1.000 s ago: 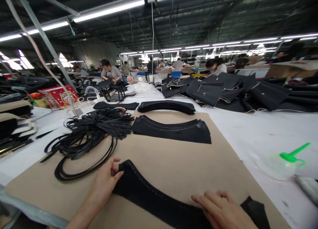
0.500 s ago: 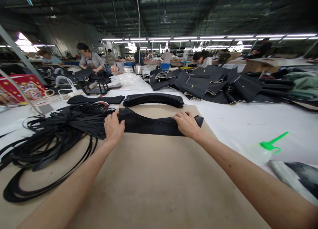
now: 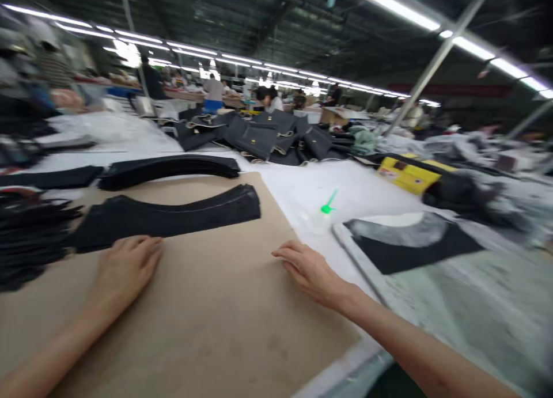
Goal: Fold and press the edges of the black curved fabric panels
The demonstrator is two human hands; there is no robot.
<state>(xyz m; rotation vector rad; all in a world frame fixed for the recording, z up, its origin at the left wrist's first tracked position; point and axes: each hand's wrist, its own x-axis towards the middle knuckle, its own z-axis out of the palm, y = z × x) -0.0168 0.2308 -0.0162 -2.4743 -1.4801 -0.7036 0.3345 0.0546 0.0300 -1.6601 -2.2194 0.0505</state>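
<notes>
Left hand (image 3: 129,265) and right hand (image 3: 309,271) seem released; yellow packet (image 3: 410,178) print is blurred; curved black panel (image 3: 173,218) is laid crosswise, concave edge facing away.

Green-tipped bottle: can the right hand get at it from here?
Probably yes: the right hand looks empty, the green-tipped bottle stands just beyond it, and nothing visible blocks the way.
</notes>
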